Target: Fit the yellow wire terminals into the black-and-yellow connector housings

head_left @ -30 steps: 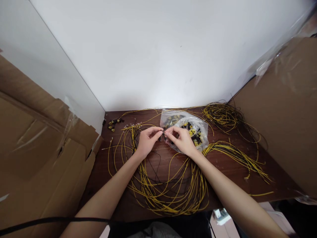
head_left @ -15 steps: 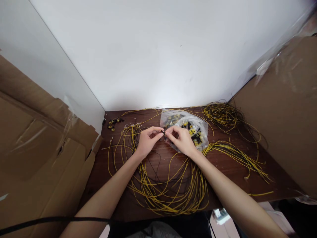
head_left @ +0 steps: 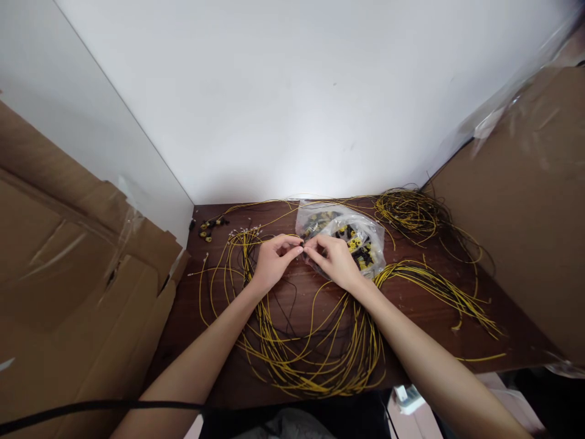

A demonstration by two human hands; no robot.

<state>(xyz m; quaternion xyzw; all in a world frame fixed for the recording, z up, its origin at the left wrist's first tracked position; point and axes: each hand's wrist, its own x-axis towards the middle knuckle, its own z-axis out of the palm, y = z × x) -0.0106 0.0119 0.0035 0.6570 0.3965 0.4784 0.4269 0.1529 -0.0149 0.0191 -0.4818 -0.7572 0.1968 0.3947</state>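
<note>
My left hand [head_left: 273,262] and my right hand [head_left: 334,259] meet fingertip to fingertip above the table, each closed in a pinch. Between the fingertips shows a small black part [head_left: 301,244], mostly covered, so its exact kind cannot be made out. Just behind my right hand lies a clear plastic bag [head_left: 375,235] holding yellow and black connectors [head_left: 361,250]. Below both hands spreads a large looped bundle of yellow and black wires [head_left: 315,384]. Its left ends, with small pale tips [head_left: 244,231], lie beside my left hand.
Several loose connectors [head_left: 206,231] lie at the back left of the brown table [head_left: 183,323]. A tangled wire coil [head_left: 406,213] and a straighter wire bundle [head_left: 439,286] are on the right. Cardboard [head_left: 82,292] stands at left, another cardboard panel [head_left: 512,213] at right, a white wall [head_left: 292,103] behind.
The fingers have shifted slightly around the small black part, and less of it shows now. The arms, wires and bag stay where they were.
</note>
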